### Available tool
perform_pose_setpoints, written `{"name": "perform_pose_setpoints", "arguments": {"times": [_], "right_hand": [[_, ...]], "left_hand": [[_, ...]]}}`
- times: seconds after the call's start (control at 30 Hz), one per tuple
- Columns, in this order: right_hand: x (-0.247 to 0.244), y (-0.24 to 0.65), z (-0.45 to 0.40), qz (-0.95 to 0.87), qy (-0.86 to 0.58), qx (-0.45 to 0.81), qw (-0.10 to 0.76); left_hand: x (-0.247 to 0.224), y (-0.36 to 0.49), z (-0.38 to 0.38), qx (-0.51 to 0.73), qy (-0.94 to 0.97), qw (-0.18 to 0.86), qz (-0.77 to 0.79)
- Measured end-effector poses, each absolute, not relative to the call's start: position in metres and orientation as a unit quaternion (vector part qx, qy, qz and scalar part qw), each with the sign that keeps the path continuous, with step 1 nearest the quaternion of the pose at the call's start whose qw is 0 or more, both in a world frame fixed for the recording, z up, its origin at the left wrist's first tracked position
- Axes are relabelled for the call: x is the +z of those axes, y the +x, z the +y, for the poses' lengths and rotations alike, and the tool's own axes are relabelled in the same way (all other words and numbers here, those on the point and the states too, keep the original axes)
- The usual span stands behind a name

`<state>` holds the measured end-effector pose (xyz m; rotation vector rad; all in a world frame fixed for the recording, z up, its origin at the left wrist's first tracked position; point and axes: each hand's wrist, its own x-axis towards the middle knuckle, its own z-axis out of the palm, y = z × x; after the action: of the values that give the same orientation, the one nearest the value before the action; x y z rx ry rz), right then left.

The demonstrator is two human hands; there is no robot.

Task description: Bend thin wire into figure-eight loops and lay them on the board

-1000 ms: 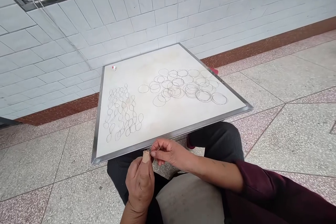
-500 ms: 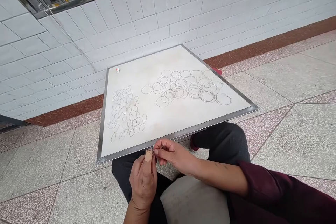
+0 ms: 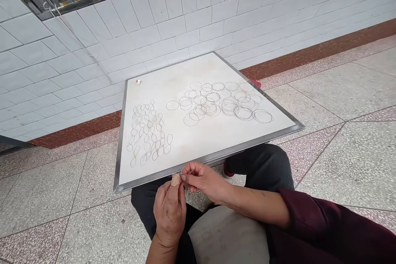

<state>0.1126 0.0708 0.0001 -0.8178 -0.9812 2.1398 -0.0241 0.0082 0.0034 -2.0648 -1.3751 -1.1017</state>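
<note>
Thin wire ring (image 3: pixel 188 169) pinched in right hand (image 3: pixel 202 180); left hand (image 3: pixel 169 213) curled, grip unclear. Loose pinch, maybe a dropped ring.

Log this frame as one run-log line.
left hand: taped thumb beside wire loop | right hand: pinching loop | white board: wire rings, figure-eight links

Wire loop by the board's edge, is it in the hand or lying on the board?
In the hand: the right hand pinches the wire loop in its fingertips, just over the board's metal edge.
</note>
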Motion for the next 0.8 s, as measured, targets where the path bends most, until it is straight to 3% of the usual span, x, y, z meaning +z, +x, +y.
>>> {"name": "perform_pose_setpoints", "arguments": {"times": [0.2, 0.33, 0.57, 0.8], "right_hand": [[-0.007, 0.116, 0.074, -0.372, -0.294, 0.819, 0.322], [-0.010, 0.119, 0.077, -0.367, -0.276, 0.831, 0.315], [-0.010, 0.123, 0.081, -0.380, -0.268, 0.832, 0.304], [-0.011, 0.129, 0.086, -0.422, -0.255, 0.825, 0.275]], "left_hand": [[0.000, -0.027, 0.005, -0.406, -0.726, 0.144, -0.536], [0.002, -0.022, -0.002, -0.483, -0.673, -0.040, -0.559], [0.021, -0.016, 0.001, -0.617, -0.340, -0.382, -0.599], [0.026, -0.021, 0.013, -0.605, -0.231, -0.517, -0.560]]}}
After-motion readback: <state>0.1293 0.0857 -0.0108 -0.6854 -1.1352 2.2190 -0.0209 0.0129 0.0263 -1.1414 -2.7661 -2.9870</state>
